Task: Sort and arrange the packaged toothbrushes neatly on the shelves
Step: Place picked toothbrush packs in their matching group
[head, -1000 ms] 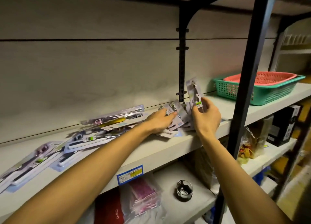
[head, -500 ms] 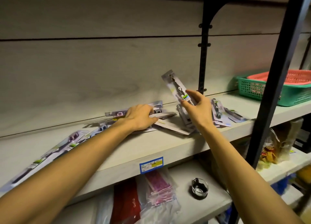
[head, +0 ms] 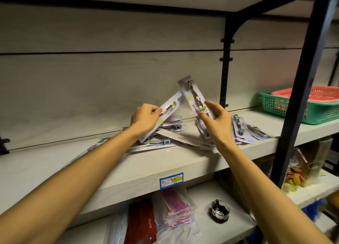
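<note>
Lots was hard to make out here. The pile of toothbrush packs (head: pixel 165 137) on the middle shelf (head: pixel 183 157) ran left behind the left forearm, so its far end was hidden, and the packs lying right of the pile, toward the black post (head: pixel 300 89), were smeared with blur. The top shelf was cut off by the frame edge.

Readable writing was thin. The pack in the right hand (head: pixel 218 122) carried sideways lettering I couldn't spell out for sure, plus a small green label. The blue and yellow price tag (head: pixel 171 180) on the shelf's front edge, just below the pile, had handwritten figures too small to read. Below the shelf, a red packet (head: pixel 141 223) had pale lettering that looked like "dipio", no guarantees.

The left hand (head: pixel 145 119) pinched one toothbrush pack (head: pixel 165 113) near its lower half, fingers curled over the front, with the pack tilted up to the right above the pile. The right hand gripped a second pack (head: pixel 194 99) between thumb and fingers, tilted up to the left, so both tops nearly met against the back wall. A green basket (head: pixel 293 111) with a red basket (head: pixel 311 93) nested inside sat well right of the pile, past the post.
</note>
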The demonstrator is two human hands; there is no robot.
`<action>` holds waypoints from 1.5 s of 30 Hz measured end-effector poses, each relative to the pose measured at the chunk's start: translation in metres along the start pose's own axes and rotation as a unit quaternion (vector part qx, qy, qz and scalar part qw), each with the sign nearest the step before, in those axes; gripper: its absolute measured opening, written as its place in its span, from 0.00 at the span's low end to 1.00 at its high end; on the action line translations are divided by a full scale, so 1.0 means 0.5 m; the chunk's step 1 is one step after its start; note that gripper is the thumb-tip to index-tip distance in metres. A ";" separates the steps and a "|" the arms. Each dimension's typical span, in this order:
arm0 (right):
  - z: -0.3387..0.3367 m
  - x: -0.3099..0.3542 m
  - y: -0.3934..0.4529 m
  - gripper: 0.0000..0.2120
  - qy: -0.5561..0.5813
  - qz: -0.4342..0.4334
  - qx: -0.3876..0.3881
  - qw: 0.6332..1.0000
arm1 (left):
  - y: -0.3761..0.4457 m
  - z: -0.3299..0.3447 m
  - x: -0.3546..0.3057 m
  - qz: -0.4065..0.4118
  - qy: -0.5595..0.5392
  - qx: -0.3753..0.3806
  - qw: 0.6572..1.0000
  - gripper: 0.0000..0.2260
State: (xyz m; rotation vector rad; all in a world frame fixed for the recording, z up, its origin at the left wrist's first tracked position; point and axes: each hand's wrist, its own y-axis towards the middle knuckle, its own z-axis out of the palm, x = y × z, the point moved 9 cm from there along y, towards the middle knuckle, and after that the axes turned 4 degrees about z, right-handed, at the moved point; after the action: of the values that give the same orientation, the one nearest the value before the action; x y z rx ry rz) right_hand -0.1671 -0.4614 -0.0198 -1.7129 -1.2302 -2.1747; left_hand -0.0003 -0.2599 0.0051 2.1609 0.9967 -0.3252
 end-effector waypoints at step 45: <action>0.388 0.184 -0.656 0.15 0.102 0.113 0.199 0.968 | -0.594 -0.397 0.285 -0.191 -0.435 0.031 0.880 0.14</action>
State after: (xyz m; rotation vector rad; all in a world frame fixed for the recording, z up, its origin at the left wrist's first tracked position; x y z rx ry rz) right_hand -0.2279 -0.0836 -0.1046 -1.3562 -1.2423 -1.7724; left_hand -0.1385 0.0900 -0.0758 1.5435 0.8446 -1.3850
